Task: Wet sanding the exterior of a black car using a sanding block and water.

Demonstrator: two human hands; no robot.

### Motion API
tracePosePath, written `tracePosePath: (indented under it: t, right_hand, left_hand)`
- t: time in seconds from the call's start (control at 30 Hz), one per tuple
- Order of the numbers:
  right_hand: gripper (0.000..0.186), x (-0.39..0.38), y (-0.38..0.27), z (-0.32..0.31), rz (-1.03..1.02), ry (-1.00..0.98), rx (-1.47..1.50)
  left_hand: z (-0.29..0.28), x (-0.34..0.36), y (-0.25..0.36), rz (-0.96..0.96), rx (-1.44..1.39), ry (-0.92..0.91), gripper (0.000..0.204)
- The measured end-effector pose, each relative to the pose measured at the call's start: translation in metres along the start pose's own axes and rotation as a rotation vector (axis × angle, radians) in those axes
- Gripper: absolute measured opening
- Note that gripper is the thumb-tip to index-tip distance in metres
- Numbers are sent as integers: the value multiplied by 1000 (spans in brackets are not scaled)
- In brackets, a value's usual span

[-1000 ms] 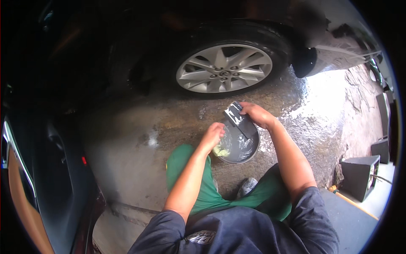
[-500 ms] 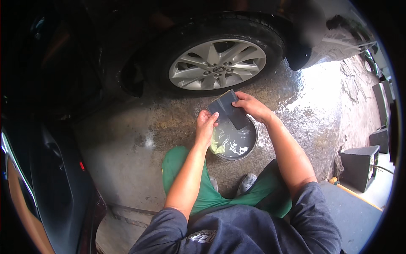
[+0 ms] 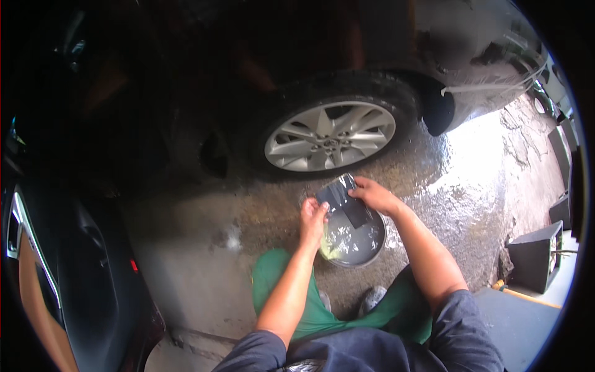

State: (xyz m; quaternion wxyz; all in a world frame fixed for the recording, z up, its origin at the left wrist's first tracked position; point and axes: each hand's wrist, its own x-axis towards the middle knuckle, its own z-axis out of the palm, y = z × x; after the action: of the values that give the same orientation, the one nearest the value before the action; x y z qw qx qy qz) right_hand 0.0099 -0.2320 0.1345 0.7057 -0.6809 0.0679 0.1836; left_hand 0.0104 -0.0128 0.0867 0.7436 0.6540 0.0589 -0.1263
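Observation:
Between both hands is a creased dark grey sheet (image 3: 355, 212) that looks like wet sandpaper; its upper part shines. My left hand (image 3: 312, 216) pinches its left edge between thumb and fingers. On the upper right edge, my right hand (image 3: 374, 196) grips it with the thumb on top. Below the sheet stands a round grey bucket (image 3: 382, 247) holding water with bright reflections. Something pale yellow-green, perhaps a cloth (image 3: 330, 250), lies at the bucket's left side inside. The sheet hides the bucket's far part.
Ahead is a dark car's wheel (image 3: 330, 136) with silver spokes, under dark bodywork. An open car door (image 3: 83, 279) takes up the left. A grey box-shaped block (image 3: 527, 260) and a grey board (image 3: 514, 322) lie at the right. The concrete floor (image 3: 452, 204) is wet.
My view has tilted up, so the wheel, bucket and hands appear lower. The sheet is still in both hands, and its upper part now shows bright glints.

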Motion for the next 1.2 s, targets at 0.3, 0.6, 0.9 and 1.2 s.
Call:
tracePosePath:
  t: [0.3,0.6,0.9,1.2]
  right_hand:
    - [29,6,15,2,62,-3,-105]
    - [31,11,14,5,90,14,-13]
    - [37,14,20,7,67,-43,-69]
    - [44,14,22,7,75,-29,-201]
  left_hand:
    - [-3,-1,6,-197,-107,-133,18]
    - [-4,0,10,-138,-31,-25,19]
    - [-8,3,7,-29,-51,20,20]
    - [-10,-1,10,-129,-199,-133,24]
